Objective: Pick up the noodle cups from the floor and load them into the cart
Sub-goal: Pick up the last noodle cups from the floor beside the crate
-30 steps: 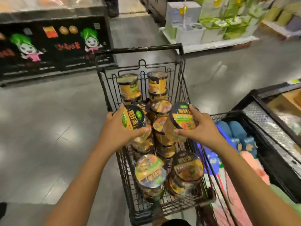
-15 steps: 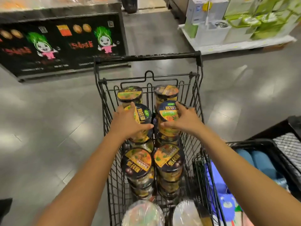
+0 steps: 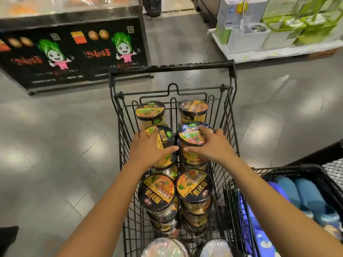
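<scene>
Lowered into cart (image 3: 170,66), left fingers (image 3: 167,150) clasp one noodle cup (image 3: 165,138), right fingers (image 3: 203,129) another.

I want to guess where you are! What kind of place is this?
Probably a supermarket or big store: a wire shopping cart loaded with noodle cups, stacked boxed goods on a low platform, and a display counter with cartoon pictures.

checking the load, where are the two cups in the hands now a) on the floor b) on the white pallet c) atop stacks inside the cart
c: the left hand grips the left noodle cup and the right hand the right noodle cup, both atop stacks inside the cart.
</scene>
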Demonstrator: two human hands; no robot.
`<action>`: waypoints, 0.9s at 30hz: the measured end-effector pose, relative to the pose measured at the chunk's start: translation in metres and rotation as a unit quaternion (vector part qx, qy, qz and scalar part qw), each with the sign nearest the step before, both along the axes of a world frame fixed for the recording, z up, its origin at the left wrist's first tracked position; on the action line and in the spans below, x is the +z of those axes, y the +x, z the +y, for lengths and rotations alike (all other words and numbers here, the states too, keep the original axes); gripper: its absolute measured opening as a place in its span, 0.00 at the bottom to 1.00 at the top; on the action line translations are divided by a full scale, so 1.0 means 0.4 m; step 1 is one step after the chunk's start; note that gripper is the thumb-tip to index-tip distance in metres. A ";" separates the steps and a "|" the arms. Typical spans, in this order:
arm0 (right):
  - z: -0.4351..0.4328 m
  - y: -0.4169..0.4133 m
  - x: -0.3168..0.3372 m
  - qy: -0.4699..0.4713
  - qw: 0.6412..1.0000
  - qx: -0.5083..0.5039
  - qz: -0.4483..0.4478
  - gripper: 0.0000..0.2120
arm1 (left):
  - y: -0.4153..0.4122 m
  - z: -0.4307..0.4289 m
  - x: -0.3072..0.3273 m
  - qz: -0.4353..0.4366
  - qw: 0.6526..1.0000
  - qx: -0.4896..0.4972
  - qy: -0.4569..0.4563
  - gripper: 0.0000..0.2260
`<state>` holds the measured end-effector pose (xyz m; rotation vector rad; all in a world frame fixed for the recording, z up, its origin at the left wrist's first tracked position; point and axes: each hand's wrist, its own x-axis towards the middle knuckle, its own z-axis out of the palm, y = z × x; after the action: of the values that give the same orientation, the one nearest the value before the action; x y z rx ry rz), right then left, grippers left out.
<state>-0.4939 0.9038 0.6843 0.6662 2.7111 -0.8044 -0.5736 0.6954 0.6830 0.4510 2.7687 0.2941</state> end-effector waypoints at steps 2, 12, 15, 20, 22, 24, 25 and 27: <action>-0.003 0.007 0.001 0.005 1.000 -0.005 0.002 0.52 | 0.002 -0.002 0.000 -0.003 1.000 0.002 -0.003 0.51; -0.044 0.116 0.014 -0.028 0.996 -0.085 0.018 0.59 | 0.082 -0.051 0.045 0.021 0.999 -0.006 0.023 0.48; -0.080 0.200 0.033 -0.033 0.991 -0.130 0.010 0.60 | 0.148 -0.082 0.057 0.029 0.999 -0.015 0.029 0.48; -0.191 0.395 0.047 0.078 0.983 -0.160 -0.033 0.56 | 0.305 -0.134 0.080 0.019 0.998 -0.059 0.022 0.44; -0.262 0.494 0.051 0.085 0.975 -0.200 -0.036 0.56 | 0.385 -0.163 0.093 0.011 0.995 -0.090 0.031 0.43; -0.345 0.595 0.052 0.099 0.965 -0.241 -0.036 0.58 | 0.465 -0.197 0.103 0.002 0.990 -0.136 0.035 0.43; -0.386 0.644 0.049 0.103 0.959 -0.263 -0.029 0.58 | 0.505 -0.215 0.107 0.001 0.986 -0.163 0.029 0.43; -0.469 0.736 0.035 0.114 0.946 -0.305 -0.008 0.58 | 0.578 -0.254 0.104 -0.003 0.975 -0.221 0.013 0.44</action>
<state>-0.1994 0.7162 0.6984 1.6033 2.6152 -0.5882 -0.3424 0.5937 0.7248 1.0461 2.5664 0.2196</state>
